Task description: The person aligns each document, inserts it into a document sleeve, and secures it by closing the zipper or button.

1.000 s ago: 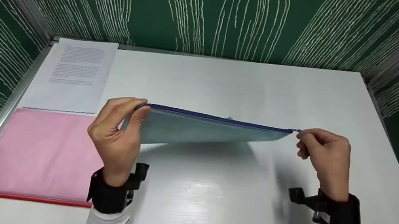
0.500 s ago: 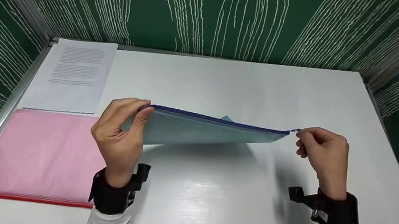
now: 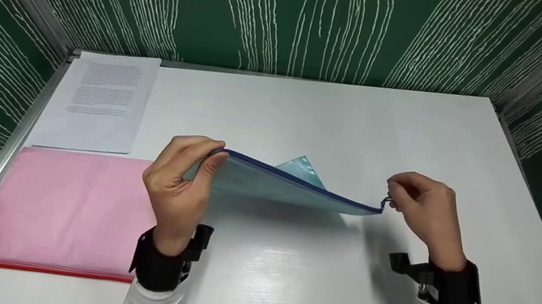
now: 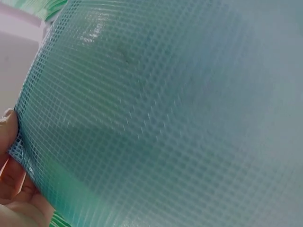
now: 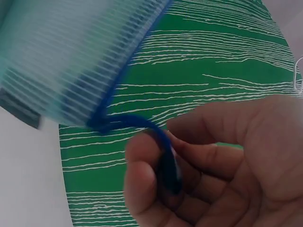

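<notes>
My left hand (image 3: 180, 183) pinches the left end of a translucent blue mesh zipper pouch (image 3: 249, 180) along its dark blue zipper edge (image 3: 294, 177). The pouch hangs above the table, its zipper edge sloping down to the right, and one corner shows behind it. In the left wrist view the pouch's mesh (image 4: 142, 118) fills most of the picture. My right hand (image 3: 425, 210), fingers curled, holds the short blue cord (image 5: 137, 121) at the pouch's right end. That cord bends slackly between the pouch corner and my fingers (image 5: 142, 179).
A pink pouch (image 3: 60, 209) with a red edge lies flat at the left of the white table (image 3: 269, 285). Behind it lie printed paper sheets (image 3: 96, 99). Green panels (image 3: 295, 17) with white lines stand around the table.
My left hand has moved right and my right hand slightly left. The pouch's right end has dropped, the cord has gone slack, and more of the back corner shows.
</notes>
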